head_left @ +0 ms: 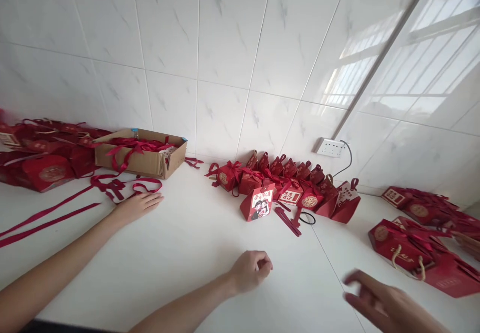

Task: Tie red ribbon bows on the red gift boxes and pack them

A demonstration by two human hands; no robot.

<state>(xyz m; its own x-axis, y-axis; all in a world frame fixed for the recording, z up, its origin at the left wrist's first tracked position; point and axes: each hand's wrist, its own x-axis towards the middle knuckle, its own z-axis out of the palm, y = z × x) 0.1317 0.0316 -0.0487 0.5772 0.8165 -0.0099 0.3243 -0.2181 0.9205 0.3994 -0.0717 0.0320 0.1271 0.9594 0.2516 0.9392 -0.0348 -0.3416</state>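
Note:
My left hand [250, 272] is over the white table, its fingers curled closed, with nothing visible in them. At lower right my right hand [382, 300] is slightly blurred, thumb and fingers apart, holding nothing. Beyond my left hand stands a small red gift box with a printed couple [260, 204]. Behind it, more red gift boxes [290, 193] with ribbons and loops stand in rows. Short dark red ribbon strips [288, 222] and a black ring-shaped band [308, 218] lie in front of them. A red box with rope handles [407, 258] stands beyond my right hand.
Another person's hand [140, 208] lies flat at left near loose red ribbons [112, 185]. A cardboard box [152, 165] holds ribbons by the tiled wall. Red boxes [52, 170] pile up at far left. A power strip [330, 148] with a black cable is on the wall.

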